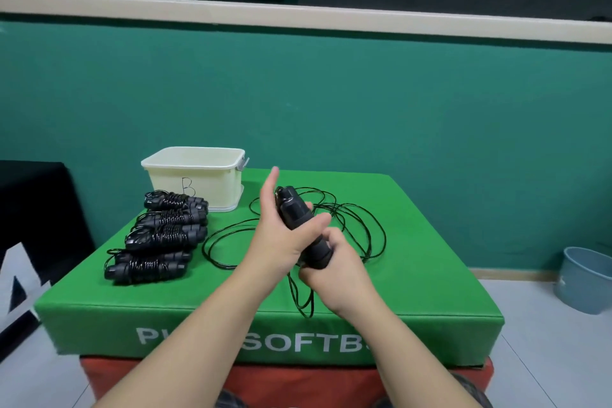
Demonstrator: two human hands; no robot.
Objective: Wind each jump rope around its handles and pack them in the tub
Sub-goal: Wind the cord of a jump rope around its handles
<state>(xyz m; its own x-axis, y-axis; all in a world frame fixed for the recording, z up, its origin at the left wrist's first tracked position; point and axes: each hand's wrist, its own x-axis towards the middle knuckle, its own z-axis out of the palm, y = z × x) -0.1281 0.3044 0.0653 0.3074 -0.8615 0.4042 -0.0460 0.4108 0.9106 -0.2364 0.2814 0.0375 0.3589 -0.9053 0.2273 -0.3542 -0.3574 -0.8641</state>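
Gripping the paired handles [299, 225] together, the left hand [281, 235] clasped high and the right hand [331, 262] low; winding seemed just beginning. Loose rope [364, 225] lay on the green mat [414, 275], needing wrapping; the tub [195, 175] stood beyond.

We are in a sports hall: the green foam block [414, 262] stands before a green padded wall [364, 103], jump ropes [159, 235] lying on the block.

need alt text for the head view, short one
Two hands, left and right, grip black jump-rope handles above a green foam block, loose black cord beneath. Left lie four wound black ropes before a cream plastic tub.
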